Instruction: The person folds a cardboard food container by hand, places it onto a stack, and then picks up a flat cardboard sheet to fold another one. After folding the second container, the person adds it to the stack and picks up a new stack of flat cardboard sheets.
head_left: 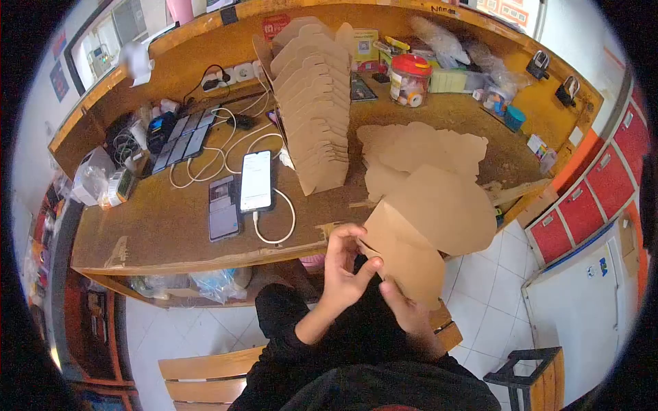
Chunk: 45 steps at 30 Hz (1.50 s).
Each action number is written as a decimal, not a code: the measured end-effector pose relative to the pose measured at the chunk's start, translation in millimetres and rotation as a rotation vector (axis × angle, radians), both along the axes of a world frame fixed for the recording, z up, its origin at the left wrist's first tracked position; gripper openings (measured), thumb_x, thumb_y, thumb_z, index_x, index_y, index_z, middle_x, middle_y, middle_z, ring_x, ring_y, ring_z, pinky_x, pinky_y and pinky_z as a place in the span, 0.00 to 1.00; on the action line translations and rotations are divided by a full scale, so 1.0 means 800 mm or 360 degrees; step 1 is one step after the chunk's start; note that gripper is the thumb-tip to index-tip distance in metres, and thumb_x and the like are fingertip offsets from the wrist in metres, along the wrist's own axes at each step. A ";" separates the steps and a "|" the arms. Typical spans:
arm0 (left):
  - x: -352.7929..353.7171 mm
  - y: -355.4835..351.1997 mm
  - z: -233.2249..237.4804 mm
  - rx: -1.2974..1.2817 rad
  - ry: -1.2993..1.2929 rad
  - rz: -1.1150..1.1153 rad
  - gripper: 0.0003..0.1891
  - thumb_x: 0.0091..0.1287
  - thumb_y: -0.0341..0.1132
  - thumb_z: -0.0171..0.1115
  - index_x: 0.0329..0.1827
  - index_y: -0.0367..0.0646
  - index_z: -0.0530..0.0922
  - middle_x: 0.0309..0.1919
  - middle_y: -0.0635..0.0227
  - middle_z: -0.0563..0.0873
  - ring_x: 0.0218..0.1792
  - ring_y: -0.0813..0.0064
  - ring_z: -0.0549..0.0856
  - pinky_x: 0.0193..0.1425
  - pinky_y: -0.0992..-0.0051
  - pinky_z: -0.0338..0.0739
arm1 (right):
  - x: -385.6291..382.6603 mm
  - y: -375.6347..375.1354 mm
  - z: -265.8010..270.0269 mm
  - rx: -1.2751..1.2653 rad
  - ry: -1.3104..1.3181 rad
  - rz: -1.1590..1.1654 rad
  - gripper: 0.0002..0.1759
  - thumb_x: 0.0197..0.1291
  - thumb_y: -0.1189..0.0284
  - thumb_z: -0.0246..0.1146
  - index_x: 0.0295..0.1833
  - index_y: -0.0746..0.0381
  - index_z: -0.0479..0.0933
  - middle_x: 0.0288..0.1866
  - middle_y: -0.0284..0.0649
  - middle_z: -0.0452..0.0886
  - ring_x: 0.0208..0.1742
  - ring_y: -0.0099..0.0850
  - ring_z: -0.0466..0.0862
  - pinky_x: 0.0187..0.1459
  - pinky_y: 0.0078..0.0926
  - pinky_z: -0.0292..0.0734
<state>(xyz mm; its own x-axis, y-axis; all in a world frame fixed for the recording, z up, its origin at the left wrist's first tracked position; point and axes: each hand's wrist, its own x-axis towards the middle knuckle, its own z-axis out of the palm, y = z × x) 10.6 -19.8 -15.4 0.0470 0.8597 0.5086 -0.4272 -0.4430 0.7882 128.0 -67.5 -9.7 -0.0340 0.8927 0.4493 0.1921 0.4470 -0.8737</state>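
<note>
A brown cardboard piece (404, 257) with a fold line is held over the desk's front edge. My left hand (346, 267) is closed on its left edge, thumb and fingers near a small slit. My right hand (404, 308) grips its lower edge, with the fingers partly hidden behind the card. A rounded cardboard flap (452, 209) spreads to the right and seems to overlap the held piece. Behind it, flat cardboard sheets (425, 147) lie on the desk. Further left stands a tall row of nested folded cardboard pieces (315, 109).
On the wooden desk (157, 233) are a lit phone (257, 181) on a white cable, a darker phone (223, 207) and several more phones at the left. A red-lidded jar (410, 81) stands at the back. A stool (541, 377) is at the lower right.
</note>
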 end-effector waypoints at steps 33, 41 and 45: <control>0.015 0.011 0.023 0.0451 0.0493 -0.0094 0.33 0.44 0.47 0.67 0.51 0.40 0.67 0.62 0.47 0.49 0.63 0.52 0.52 0.62 0.62 0.48 | 0.038 0.021 -0.020 -0.0452 0.2055 0.1116 0.45 0.45 0.49 0.58 0.64 0.58 0.47 0.64 0.40 0.52 0.63 0.34 0.55 0.60 0.36 0.54; 0.000 0.009 0.025 0.0682 0.1298 0.0373 0.33 0.46 0.48 0.64 0.55 0.45 0.66 0.61 0.52 0.56 0.62 0.50 0.53 0.61 0.58 0.47 | 0.035 0.013 0.002 -0.0615 0.1185 0.0621 0.50 0.41 0.59 0.66 0.64 0.62 0.44 0.64 0.38 0.48 0.65 0.32 0.50 0.62 0.32 0.49; -0.003 0.008 0.022 0.0627 0.1132 0.0159 0.30 0.45 0.43 0.65 0.53 0.45 0.69 0.55 0.60 0.68 0.57 0.57 0.63 0.57 0.63 0.55 | 0.046 0.024 -0.016 -0.0591 0.1190 0.0975 0.59 0.31 0.44 0.66 0.63 0.64 0.45 0.64 0.40 0.49 0.65 0.32 0.50 0.61 0.30 0.49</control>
